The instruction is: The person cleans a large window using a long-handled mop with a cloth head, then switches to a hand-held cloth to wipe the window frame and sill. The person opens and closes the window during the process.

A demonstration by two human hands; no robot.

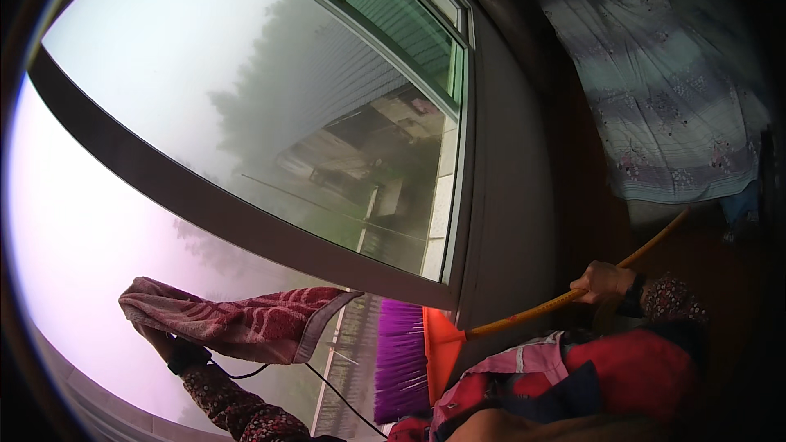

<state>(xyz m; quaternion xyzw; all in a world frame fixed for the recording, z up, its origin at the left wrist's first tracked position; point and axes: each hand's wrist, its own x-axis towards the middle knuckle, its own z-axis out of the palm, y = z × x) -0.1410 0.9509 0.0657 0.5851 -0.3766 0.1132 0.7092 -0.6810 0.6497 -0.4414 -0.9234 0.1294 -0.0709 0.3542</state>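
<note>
A red terry towel with a pale pinkish border is draped over my left hand, which grips it beside the window. The towel covers most of those fingers. My right hand is closed around the yellow handle of a broom. The broom's orange head and purple bristles point toward the window side, next to my red and pink clothing. Both my wrists carry dark bands, and my sleeves are flower-patterned.
A sliding window's frame slants across the view, with its sill wall alongside. Outside, fog surrounds a tiled roof and trees. A floral bedspread lies at the upper right. A thin black cord hangs near my left arm.
</note>
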